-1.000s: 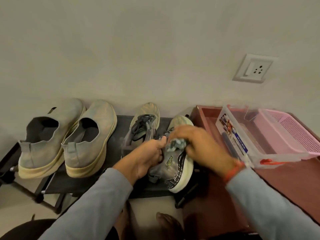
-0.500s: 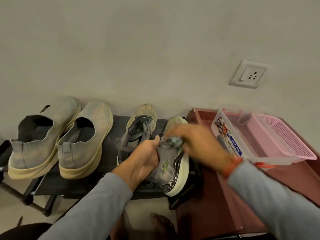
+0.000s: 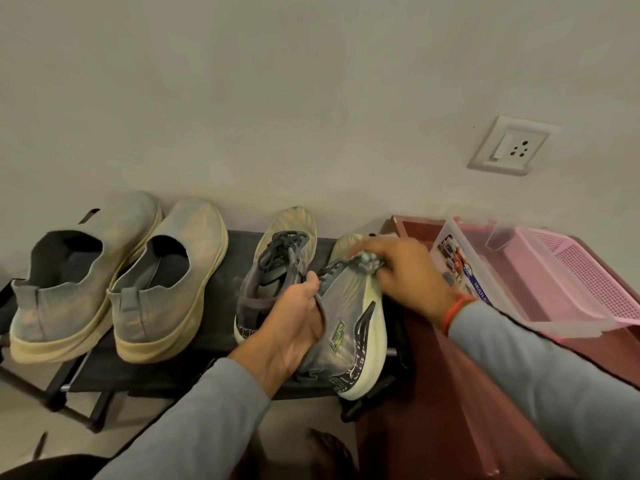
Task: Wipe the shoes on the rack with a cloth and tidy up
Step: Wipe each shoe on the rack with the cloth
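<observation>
Matt knit slip-ons (image 3: 114, 285), clear glossy plastic box (image 3: 464, 258), pink plastic mesh basket (image 3: 581, 275)

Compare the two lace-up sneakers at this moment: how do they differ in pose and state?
The right sneaker is tipped on its side, sole facing right; the left sneaker sits flat on the rack. The left hand grips the right sneaker at its opening, and the right hand presses a cloth near its toe; the left sneaker is not gripped by either hand. Both are grey with pale soles and dark laces.

Black rack (image 3: 221, 327) carries slip-ons (image 3: 114, 282) (paired) and sneaker (image 3: 277, 271).
</observation>
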